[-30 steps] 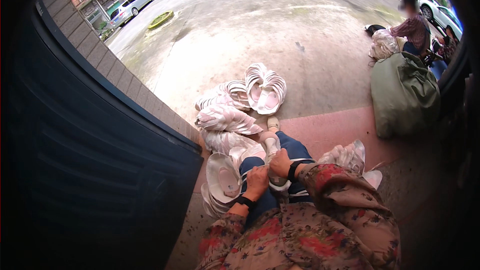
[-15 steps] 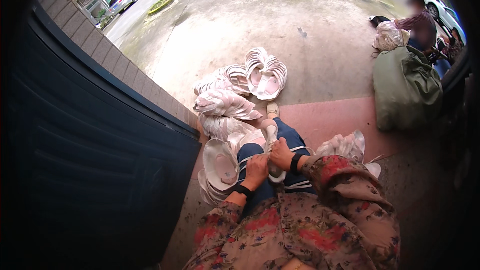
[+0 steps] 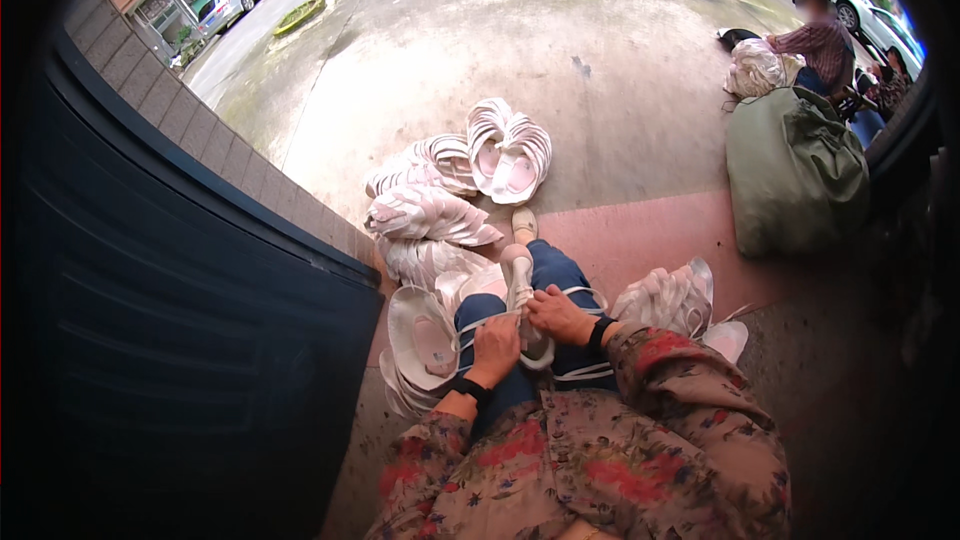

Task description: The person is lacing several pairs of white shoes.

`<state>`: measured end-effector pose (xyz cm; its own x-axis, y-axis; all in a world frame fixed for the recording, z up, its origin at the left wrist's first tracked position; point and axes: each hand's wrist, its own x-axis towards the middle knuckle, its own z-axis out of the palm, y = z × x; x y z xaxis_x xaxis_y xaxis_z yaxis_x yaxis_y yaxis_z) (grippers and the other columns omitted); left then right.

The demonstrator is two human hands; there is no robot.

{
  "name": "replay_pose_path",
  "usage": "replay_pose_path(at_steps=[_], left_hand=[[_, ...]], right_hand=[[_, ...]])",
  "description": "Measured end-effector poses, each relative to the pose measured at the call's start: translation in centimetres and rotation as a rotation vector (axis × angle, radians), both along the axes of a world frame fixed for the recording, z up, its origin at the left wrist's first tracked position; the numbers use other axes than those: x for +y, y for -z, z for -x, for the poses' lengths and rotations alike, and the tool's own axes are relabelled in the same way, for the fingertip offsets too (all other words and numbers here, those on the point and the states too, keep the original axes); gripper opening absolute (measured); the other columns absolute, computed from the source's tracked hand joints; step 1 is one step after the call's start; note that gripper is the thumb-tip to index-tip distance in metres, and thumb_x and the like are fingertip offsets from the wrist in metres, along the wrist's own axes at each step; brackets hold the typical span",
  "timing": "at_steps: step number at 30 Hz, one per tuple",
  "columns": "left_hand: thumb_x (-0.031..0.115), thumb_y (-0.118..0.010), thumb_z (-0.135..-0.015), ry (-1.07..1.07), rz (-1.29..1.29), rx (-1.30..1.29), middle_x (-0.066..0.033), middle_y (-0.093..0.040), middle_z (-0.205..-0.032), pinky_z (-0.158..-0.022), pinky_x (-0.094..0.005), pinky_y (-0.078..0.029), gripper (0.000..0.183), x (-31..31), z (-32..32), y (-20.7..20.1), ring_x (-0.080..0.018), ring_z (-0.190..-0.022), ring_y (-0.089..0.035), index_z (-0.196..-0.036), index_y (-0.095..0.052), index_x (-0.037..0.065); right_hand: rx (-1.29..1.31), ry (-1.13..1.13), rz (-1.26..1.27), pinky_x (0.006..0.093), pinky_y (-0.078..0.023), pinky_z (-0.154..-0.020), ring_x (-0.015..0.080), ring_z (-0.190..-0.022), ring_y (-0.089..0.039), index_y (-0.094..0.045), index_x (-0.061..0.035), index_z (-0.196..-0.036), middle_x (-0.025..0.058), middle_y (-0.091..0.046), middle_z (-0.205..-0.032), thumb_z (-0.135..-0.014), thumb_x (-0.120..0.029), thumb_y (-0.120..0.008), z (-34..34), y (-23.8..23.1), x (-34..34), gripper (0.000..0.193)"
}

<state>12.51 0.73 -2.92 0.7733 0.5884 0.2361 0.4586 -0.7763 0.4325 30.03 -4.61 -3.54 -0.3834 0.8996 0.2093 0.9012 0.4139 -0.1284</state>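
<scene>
A pale shoe upper [image 3: 517, 270] lies lengthwise between my thighs, its pinkish toe end pointing away from me. My left hand [image 3: 494, 348] is closed at its left side, fingers curled over a white shoelace. Close by on the right, my right hand [image 3: 560, 317] pinches at the lacing with its fingertips together. The fingertips partly hide the lace holes. Long white shoelace [image 3: 584, 374] loops trail across my blue trouser legs on both sides. By my left knee lean several nested white shoe uppers [image 3: 420, 338] with pink insides.
Bundles of pink-and-white uppers [image 3: 430, 215] lie ahead on the left, beside a fanned pair of stacks [image 3: 510, 153]. Another bundle [image 3: 665, 298] rests right of my leg. A dark door [image 3: 200, 310] borders the left. A green sack [image 3: 797, 175] stands right, near a seated person [image 3: 815, 45].
The view has shifted slightly, so the surroundings sit further left. My hands stay at the shoe upper, the right hand now a little further apart from the left.
</scene>
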Motion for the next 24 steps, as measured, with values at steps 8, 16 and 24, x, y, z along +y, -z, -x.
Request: replay_pose_path(at_steps=[8, 16, 24], left_hand=[[0.011, -0.057, -0.071, -0.015, 0.168, -0.195, -0.0138, -0.06, -0.093, -0.073, -0.0415, -0.044, 0.026, 0.4, 0.4, 0.9, -0.0314, -0.089, -0.055, -0.096, -0.059, 0.004], [0.01, -0.058, -0.073, -0.091, 0.283, -0.125, -0.0181, -0.061, -0.095, -0.079, -0.0362, -0.045, 0.025, 0.4, 0.5, 0.0, -0.0315, -0.09, -0.057, -0.095, -0.059, -0.003], [0.011, -0.057, -0.074, -0.075, 0.341, -0.134, -0.0183, -0.061, -0.095, -0.079, -0.0356, -0.045, 0.026, 1.0, 0.4, 0.3, -0.0313, -0.09, -0.058, -0.096, -0.058, -0.003]], right_hand=[[0.461, 0.138, -0.307, 0.0368, -0.032, -0.07, 0.025, -0.078, -0.047, -0.057, -0.0116, -0.076, 0.0066, -0.046, -0.075, -0.063, -0.005, -0.054, 0.1, -5.0, 0.0, 0.015], [1.17, 0.425, -0.454, 0.0241, -0.041, -0.064, 0.014, -0.07, -0.05, -0.055, -0.0007, -0.083, 0.0038, -0.052, -0.078, -0.088, -0.013, -0.051, -3.3, -17.3, -0.9, 0.014], [1.753, 0.475, 0.632, 0.0213, -0.039, -0.05, 0.0085, -0.052, -0.044, -0.051, -0.008, -0.09, -0.0029, -0.048, -0.065, -0.09, -0.028, -0.048, -2.3, -10.9, -1.3, 0.02]])
